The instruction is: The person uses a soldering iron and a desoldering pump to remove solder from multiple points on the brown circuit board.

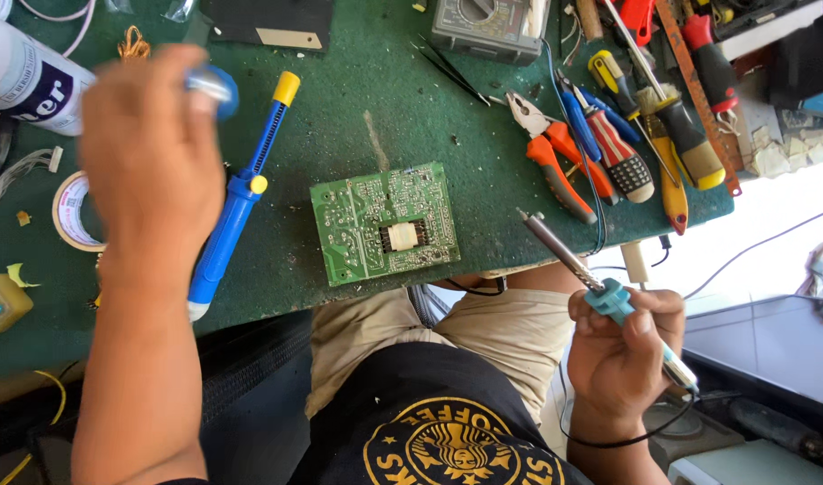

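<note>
Landmark: green printed circuit board [384,223], solder side up, lying flat near the front edge of the green-covered desk [411,108].

Right hand [623,346]: off the desk, below and right of the board, fingers closed around the teal handle of a soldering iron [600,283]; metal tip points up-left toward the board, apart from it.

Left hand [151,162]: raised, well left of the board, fingers curled on a small blue object [216,87] (kind not discernible, mostly hidden).

Blue desoldering pump with yellow plunger [241,193]: on the desk between left hand and board.

Orange-handled pliers [551,162] and screwdrivers [618,153]: right of the board. Grey multimeter [488,27]: above it.
</note>
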